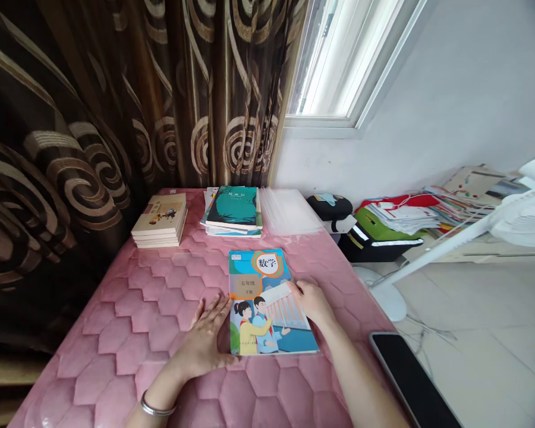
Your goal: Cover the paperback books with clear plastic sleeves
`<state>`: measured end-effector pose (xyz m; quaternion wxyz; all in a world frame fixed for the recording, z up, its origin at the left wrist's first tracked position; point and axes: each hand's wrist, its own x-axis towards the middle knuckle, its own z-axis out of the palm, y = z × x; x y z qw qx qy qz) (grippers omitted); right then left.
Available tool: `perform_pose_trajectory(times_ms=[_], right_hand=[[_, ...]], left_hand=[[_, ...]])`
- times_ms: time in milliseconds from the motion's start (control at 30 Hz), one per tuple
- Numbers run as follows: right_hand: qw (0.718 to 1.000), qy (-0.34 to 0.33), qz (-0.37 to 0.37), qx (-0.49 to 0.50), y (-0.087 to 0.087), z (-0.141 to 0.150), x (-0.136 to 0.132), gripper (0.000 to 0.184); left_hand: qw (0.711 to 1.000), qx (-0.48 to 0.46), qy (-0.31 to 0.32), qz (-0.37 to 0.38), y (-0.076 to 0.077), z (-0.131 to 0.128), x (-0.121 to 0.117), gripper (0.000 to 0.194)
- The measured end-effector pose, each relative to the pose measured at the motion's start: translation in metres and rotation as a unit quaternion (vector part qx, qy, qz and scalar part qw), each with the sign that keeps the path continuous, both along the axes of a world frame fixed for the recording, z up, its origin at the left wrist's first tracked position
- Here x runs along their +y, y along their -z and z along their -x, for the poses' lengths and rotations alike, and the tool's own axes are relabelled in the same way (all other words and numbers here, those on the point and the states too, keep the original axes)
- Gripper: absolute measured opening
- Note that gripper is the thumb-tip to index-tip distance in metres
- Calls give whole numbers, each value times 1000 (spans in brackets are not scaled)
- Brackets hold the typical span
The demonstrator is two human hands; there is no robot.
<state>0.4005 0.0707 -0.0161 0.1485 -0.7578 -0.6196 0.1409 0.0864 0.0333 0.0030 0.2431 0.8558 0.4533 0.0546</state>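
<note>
Head view: a blue textbook [267, 324] is laid flat on the pink padded cover [160, 309], between both hands. Its left edge is touched by the left hand [210, 333], fingers spread wide. Its right edge is met by the right hand [311, 302]; whether it is pinched cannot be told. Beyond, a teal book [232, 207] is stacked beside plastic sheets [290, 213].
</note>
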Motion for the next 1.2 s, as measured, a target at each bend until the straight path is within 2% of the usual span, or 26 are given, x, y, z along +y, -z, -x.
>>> perform_pose_trajectory(times_ms=[200, 400, 600, 767, 1033, 1200], right_hand=[[1000, -8, -19, 16, -3, -2, -4, 39], [1000, -14, -24, -12, -2, -1, -4, 35], [999, -16, -2, -41, -2, -1, -6, 33], [999, -12, 11, -47, 0, 0, -6, 31], [1000, -14, 20, -5, 5, -4, -3, 34], [999, -5, 25, -38, 2, 0, -5, 35]], left_hand=[[1000, -1, -4, -16, 2, 0, -1, 109], [999, -21, 0, -29, 8, 1, -1, 111], [999, -47, 8, -23, 11, 2, 1, 123], [998, -57, 8, -29, 11, 4, -2, 121], [998, -40, 19, -45, 7, 4, -3, 121], [996, -29, 29, -78, 12, 6, -3, 114]])
